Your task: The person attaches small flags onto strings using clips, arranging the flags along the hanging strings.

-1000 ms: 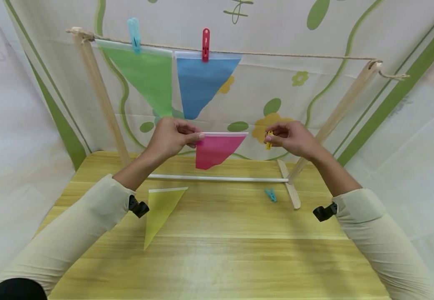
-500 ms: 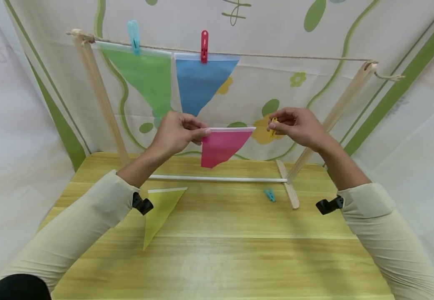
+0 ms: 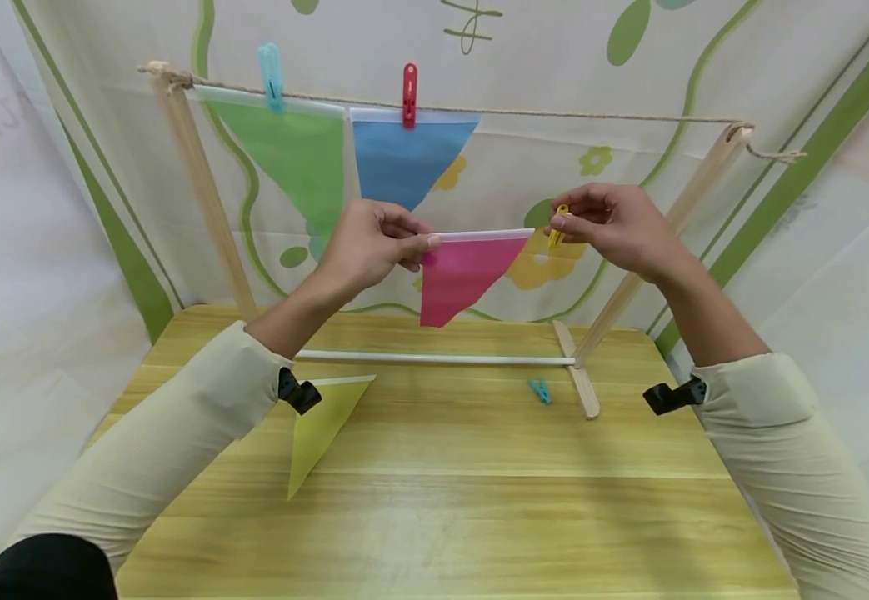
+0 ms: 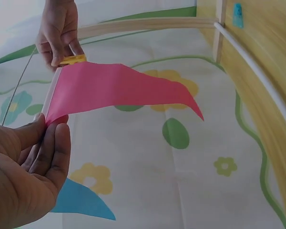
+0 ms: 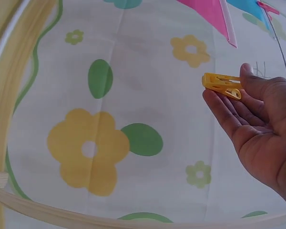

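My left hand [image 3: 374, 246] pinches a pink pennant [image 3: 467, 275] by the left end of its white top strip, below the string [image 3: 576, 115]. My right hand [image 3: 621, 225] holds a yellow clothespin [image 3: 557, 227] between thumb and fingers, just right of the pennant's free corner. In the right wrist view the clothespin [image 5: 221, 85] is apart from the pink pennant [image 5: 212, 16]. On the string hang a green pennant [image 3: 292, 150], under a light-blue clothespin [image 3: 271, 77], and a blue pennant [image 3: 404, 158], under a red clothespin [image 3: 409, 96]. My left hand covers the blue pennant's lower tip.
Wooden posts [image 3: 202, 192] carry the string at both ends. A white rod [image 3: 434, 358] spans low between them. On the wooden table [image 3: 464, 517] lie a yellow pennant [image 3: 325, 425] and a small blue clothespin [image 3: 540, 390]. A patterned cloth [image 3: 524, 50] stands behind.
Both hands have risen and shifted right, carrying the pink pennant and the yellow clothespin closer to the string. The hanging pennants keep their places.
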Demonstrator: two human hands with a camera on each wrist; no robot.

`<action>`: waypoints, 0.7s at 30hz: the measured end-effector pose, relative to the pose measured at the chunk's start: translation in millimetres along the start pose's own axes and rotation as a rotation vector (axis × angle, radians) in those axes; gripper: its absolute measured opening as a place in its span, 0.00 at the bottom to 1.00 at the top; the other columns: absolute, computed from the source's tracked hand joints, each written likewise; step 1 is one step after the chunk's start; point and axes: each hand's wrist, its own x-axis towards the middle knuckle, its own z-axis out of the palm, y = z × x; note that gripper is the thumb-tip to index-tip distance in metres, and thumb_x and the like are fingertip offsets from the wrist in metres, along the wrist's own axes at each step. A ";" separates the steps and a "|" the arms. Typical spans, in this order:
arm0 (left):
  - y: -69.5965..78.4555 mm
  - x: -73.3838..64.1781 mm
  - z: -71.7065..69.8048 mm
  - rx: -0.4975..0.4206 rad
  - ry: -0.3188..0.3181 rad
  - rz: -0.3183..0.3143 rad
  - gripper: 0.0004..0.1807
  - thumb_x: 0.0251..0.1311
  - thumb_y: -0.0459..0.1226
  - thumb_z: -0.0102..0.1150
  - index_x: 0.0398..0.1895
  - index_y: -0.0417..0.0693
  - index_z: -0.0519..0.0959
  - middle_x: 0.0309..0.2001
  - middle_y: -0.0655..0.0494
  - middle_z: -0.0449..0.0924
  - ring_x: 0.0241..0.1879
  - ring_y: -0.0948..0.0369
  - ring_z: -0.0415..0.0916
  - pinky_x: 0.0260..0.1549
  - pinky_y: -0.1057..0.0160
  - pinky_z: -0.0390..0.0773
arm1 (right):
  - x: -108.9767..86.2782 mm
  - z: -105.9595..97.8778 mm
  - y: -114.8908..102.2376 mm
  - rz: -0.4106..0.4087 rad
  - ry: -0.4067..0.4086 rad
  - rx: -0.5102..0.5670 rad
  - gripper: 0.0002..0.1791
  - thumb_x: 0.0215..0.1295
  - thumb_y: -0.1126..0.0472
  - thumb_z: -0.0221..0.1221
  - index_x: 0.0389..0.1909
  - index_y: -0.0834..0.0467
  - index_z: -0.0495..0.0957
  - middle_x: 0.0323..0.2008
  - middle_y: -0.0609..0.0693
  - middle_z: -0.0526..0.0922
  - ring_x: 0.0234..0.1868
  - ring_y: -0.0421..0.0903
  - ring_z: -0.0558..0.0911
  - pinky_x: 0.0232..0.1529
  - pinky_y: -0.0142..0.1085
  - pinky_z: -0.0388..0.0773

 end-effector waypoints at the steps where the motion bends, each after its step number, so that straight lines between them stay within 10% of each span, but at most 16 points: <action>1: 1.0 1.1 -0.5 0.002 0.005 0.002 0.12 0.71 0.36 0.78 0.50 0.37 0.93 0.43 0.41 0.95 0.39 0.45 0.95 0.39 0.60 0.95 | 0.5 -1.1 -1.9 -0.007 0.006 -0.001 0.19 0.83 0.59 0.67 0.65 0.66 0.85 0.43 0.36 0.94 0.43 0.31 0.92 0.48 0.25 0.91; 21: 25.5 25.0 -5.2 -0.042 0.036 0.000 0.13 0.75 0.34 0.74 0.55 0.35 0.92 0.47 0.41 0.94 0.39 0.57 0.93 0.44 0.62 0.95 | 0.5 -30.2 -30.3 -0.117 0.100 0.056 0.17 0.81 0.60 0.69 0.62 0.66 0.86 0.42 0.37 0.95 0.42 0.33 0.94 0.48 0.23 0.90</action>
